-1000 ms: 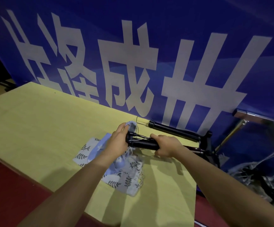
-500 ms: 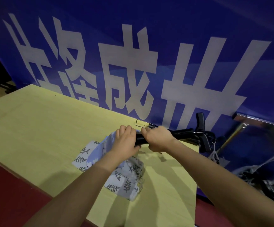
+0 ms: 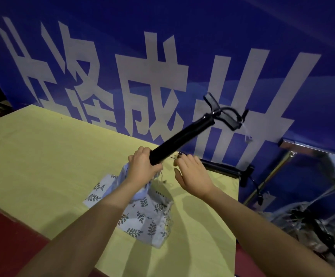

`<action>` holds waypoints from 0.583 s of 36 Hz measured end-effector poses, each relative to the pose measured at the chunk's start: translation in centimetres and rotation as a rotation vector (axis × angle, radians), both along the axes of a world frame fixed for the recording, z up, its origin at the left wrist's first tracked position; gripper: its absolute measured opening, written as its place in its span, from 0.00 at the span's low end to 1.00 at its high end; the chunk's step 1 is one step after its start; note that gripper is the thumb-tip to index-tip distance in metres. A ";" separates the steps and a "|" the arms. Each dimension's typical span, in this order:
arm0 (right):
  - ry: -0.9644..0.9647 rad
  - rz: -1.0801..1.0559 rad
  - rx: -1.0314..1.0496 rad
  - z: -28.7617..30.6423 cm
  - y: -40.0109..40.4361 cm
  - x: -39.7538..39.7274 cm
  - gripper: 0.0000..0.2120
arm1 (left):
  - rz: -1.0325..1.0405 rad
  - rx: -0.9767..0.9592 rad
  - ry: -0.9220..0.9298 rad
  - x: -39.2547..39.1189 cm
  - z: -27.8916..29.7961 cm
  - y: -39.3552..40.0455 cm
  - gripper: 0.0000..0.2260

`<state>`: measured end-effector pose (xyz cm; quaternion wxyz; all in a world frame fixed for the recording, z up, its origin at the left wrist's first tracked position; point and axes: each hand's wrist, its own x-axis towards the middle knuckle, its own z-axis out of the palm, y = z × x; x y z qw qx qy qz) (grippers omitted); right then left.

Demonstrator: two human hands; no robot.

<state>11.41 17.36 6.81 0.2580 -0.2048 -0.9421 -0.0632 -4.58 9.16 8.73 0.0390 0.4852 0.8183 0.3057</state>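
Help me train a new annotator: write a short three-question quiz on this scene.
1. True or false: the right hand grips the raised black pump.
2. What does the left hand grip? A) the raised black pump B) a second pump lying flat C) nothing
3. Fill in: the leaf-print bag lies on the ___ table.
Key: 1 false, the right hand is open; 2 A; 3 yellow.
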 end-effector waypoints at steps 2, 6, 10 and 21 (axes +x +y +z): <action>-0.011 -0.110 -0.249 -0.3 -0.2 -0.7 0.11 | 0.004 0.070 -0.093 0.0 0.3 -0.3 0.14; 0.115 -0.229 -0.627 0.4 -0.3 -2.9 0.21 | 0.013 0.158 -0.200 0.2 0.9 -1.2 0.14; 0.004 -0.196 -0.750 1.3 -0.2 -4.9 0.28 | 0.006 0.188 -0.268 -0.4 0.9 -2.2 0.15; 0.107 -0.136 -0.972 1.9 -0.6 -6.8 0.10 | 0.061 0.319 -0.376 -1.4 2.2 -3.6 0.12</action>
